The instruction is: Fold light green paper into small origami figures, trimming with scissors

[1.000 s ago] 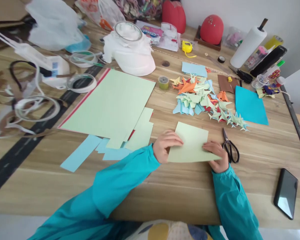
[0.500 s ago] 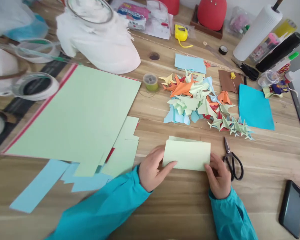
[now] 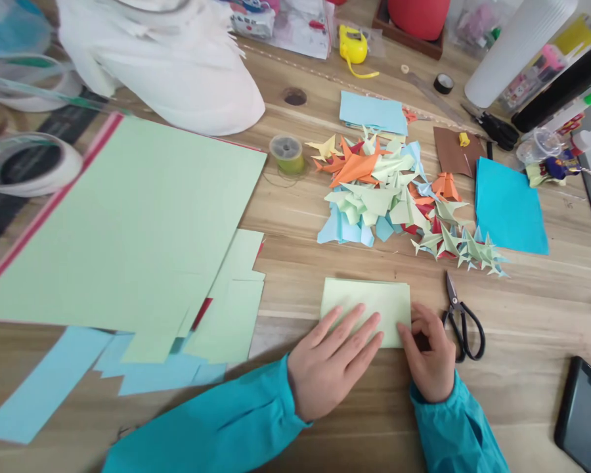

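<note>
A pale green folded paper (image 3: 391, 302) lies on the wooden table in front of me. My left hand (image 3: 332, 368) rests flat across its lower left part, with the fingers stretched out and slightly spread. At the paper's right edge, my right hand (image 3: 429, 355) pinches the lower corner between thumb and curled fingers. Black-handled scissors (image 3: 452, 292) lie just right of that hand, points away from me. Beyond the paper is a pile of folded paper shapes (image 3: 369, 197) in green, orange, blue and red.
Large green sheets (image 3: 142, 223) and blue paper strips (image 3: 44, 384) cover the left side. Further back are a spool of thread (image 3: 286, 155), a yellow tape measure (image 3: 353, 46) and bright blue paper (image 3: 512, 207). A phone (image 3: 581, 414) lies at the lower right.
The folded green paper has gone from being held between both hands to lying flat on the table. My left hand has let go of its edge and spread over it.
</note>
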